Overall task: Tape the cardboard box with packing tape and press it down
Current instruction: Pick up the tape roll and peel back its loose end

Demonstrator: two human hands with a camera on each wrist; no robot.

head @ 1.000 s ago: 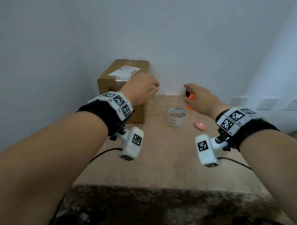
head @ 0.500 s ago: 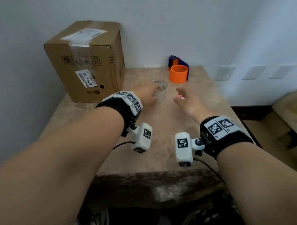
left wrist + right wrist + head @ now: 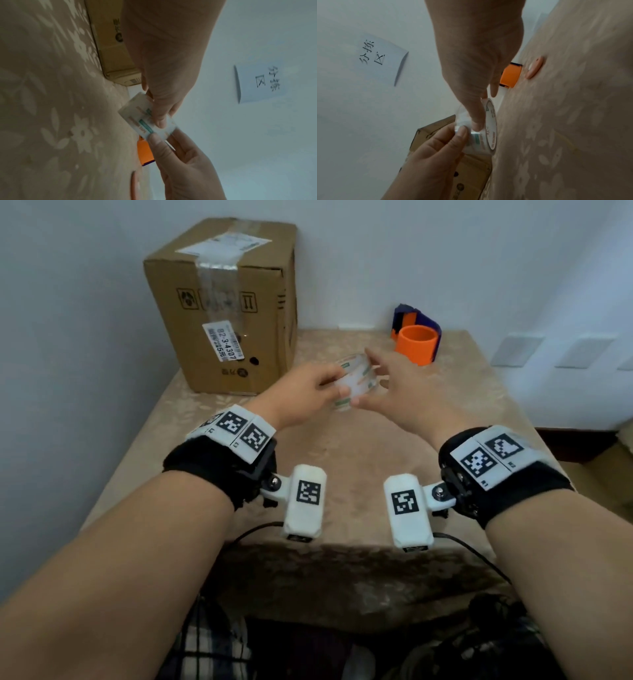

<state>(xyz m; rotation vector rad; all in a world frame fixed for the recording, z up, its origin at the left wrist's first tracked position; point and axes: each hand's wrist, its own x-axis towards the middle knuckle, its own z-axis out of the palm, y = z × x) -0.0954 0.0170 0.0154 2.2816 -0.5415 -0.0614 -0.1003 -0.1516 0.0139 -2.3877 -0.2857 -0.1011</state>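
The brown cardboard box (image 3: 219,302) stands at the table's far left, old clear tape and a white label across its top. Just right of it, a clear packing tape roll (image 3: 354,378) is held above the table between both hands. My left hand (image 3: 334,386) grips the roll from the left, thumb on its outer face (image 3: 159,119). My right hand (image 3: 371,381) pinches the roll's near edge with thumb and a finger (image 3: 154,136), the other fingers spread. In the right wrist view the tape roll (image 3: 484,138) hangs close over the tablecloth.
An orange cylinder (image 3: 416,344) with a blue part behind it stands at the table's back right. A small pink disc (image 3: 535,69) lies on the patterned beige tablecloth (image 3: 342,481). A handwritten paper note (image 3: 382,58) hangs on the wall. Walls close the left and back sides.
My left hand has lifted the tape roll off the table. My right hand has moved in from the right and taken hold of the roll.
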